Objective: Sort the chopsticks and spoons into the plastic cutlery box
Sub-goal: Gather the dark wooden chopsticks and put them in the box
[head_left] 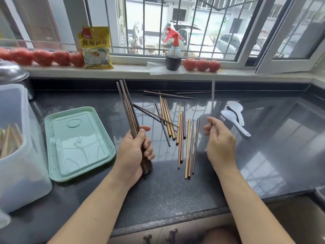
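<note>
While the left hand (131, 152) grips dark chopsticks (129, 110), the right hand (219, 140) hangs relaxed over the glossy counter (175, 191).

The translucent white plastic cutlery box (19, 147) left of the mint-green plastic lid (77, 143) runs off the left edge; its frosted wall blurs the pale sticks inside. Right of the lid, the right hand (220, 138) perhaps pinches something thin and dark, mostly hidden by its fingers.

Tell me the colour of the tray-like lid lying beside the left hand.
Pale mint green lid, clearest in the head view.
</note>
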Available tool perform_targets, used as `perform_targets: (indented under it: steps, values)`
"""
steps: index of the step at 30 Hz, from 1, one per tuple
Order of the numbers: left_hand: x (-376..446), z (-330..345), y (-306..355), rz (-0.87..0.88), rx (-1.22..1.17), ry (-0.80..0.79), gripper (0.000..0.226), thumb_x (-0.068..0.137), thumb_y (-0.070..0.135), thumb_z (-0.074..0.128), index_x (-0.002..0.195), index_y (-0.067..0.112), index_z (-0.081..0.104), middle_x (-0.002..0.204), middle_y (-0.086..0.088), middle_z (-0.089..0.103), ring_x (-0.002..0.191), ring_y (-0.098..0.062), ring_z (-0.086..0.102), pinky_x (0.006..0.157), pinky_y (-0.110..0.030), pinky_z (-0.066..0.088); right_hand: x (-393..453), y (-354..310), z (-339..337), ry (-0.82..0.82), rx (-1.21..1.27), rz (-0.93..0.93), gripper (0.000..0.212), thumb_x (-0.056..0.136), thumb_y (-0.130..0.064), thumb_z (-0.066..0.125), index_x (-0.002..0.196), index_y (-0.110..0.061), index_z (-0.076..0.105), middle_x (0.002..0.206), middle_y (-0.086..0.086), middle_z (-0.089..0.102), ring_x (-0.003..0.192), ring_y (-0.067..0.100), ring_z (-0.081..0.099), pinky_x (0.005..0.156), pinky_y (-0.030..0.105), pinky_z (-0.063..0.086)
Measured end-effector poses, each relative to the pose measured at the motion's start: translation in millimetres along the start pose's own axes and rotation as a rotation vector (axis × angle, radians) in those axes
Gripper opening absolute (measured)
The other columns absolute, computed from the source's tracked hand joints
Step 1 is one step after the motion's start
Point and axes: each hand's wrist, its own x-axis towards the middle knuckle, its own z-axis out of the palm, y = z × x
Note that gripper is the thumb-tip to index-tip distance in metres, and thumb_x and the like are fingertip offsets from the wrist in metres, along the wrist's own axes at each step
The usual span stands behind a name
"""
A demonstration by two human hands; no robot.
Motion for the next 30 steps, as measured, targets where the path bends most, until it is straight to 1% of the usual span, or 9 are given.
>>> perform_targets:
  steps: [5,8,12,15,18,20,22,25,30]
  values:
    - [0.7,0.6,2.3,0.026,0.024,0.020,0.019,0.112,0.018,0.041,0.117,0.007,0.055,0.065,-0.002,0.049,0.058,-0.021,0.054,0.055,-0.034,0.052,4.3,-25.4,-11.7,0.234,0.086,-0.335,0.012,0.099,-0.010,0.063,0.108,-0.005,0.069,0.088,-0.003,0.074,0.081,0.007,0.071,0.071,0.023,0.056]
    - [-3.2,3.1,7.7,0.068,0.010,0.020,0.022,0.112,0.016,0.040,0.117,0.003,0.057,0.079,-0.015,0.069,0.089,-0.031,0.075,0.080,-0.043,0.062,8.1,-73.8,-25.0,0.273,0.275,-0.358,0.016,0.104,-0.011,0.053,0.096,-0.012,0.067,0.064,-0.003,0.056,0.057,0.006,0.053,0.056,0.022,0.042]
    - [-11.6,5.7,12.9,0.024,-0.015,-0.087,0.027,0.111,0.012,0.038,0.118,-0.002,0.060,0.113,-0.024,0.074,0.113,-0.037,0.071,0.097,-0.051,0.057,13.2,-125.8,-27.0,-0.058,0.598,-0.105,0.027,0.106,-0.020,0.049,0.086,-0.016,0.067,0.057,0.005,0.039,0.049,0.023,0.027,0.047,0.042,0.020]
    - [-20.0,9.7,15.6,-0.149,0.005,-0.297,0.027,0.109,0.014,0.040,0.120,-0.001,0.060,0.116,-0.024,0.073,0.102,-0.040,0.074,0.088,-0.051,0.061,16.5,-128.1,3.6,-0.311,0.366,-0.081,0.027,0.106,-0.022,0.050,0.091,-0.011,0.069,0.052,-0.011,0.046,0.044,0.004,0.036,0.048,0.027,0.026]
    - [-23.4,10.0,12.5,-0.252,0.047,-0.453,0.025,0.108,0.017,0.043,0.124,0.001,0.055,0.085,-0.015,0.066,0.057,-0.026,0.062,0.056,-0.037,0.055,19.3,-121.9,24.9,-0.319,0.286,-0.033,0.025,0.106,-0.025,0.050,0.098,-0.013,0.071,0.054,-0.017,0.054,0.048,-0.001,0.047,0.053,0.021,0.035]
    - [-17.3,6.8,9.5,-0.182,0.034,-0.346,0.017,0.108,0.017,0.045,0.118,0.006,0.054,0.075,-0.007,0.051,0.050,-0.016,0.044,0.047,-0.029,0.044,22.5,-107.2,28.1,-0.308,0.191,0.030,0.023,0.106,-0.032,0.048,0.104,-0.018,0.067,0.071,-0.011,0.063,0.064,0.005,0.057,0.062,0.031,0.048]
    - [-8.4,2.4,10.0,-0.045,0.006,-0.186,0.014,0.108,0.013,0.044,0.118,0.008,0.054,0.073,-0.003,0.047,0.053,-0.013,0.039,0.049,-0.026,0.040,22.9,-85.8,24.1,-0.324,-0.195,0.074,0.027,0.104,-0.041,0.048,0.102,-0.018,0.061,0.087,-0.002,0.065,0.084,0.019,0.064,0.077,0.041,0.054]
    - [-0.1,-0.7,10.7,0.066,-0.016,-0.070,0.018,0.110,0.009,0.041,0.123,0.009,0.053,0.075,-0.002,0.050,0.057,-0.014,0.043,0.055,-0.028,0.042,8.7,-62.2,21.6,-0.535,-0.702,0.133,0.036,0.101,-0.041,0.051,0.079,-0.013,0.052,0.084,0.007,0.059,0.082,0.031,0.059,0.073,0.038,0.051]
    - [-2.5,0.8,9.2,-0.012,0.004,-0.068,0.014,0.110,0.011,0.043,0.119,0.010,0.054,0.081,-0.007,0.062,0.064,-0.021,0.057,0.064,-0.037,0.052,-0.6,-61.6,23.1,-0.589,-0.806,0.165,0.019,0.100,-0.028,0.051,0.088,-0.014,0.053,0.089,0.007,0.054,0.083,0.031,0.051,0.072,0.034,0.042]
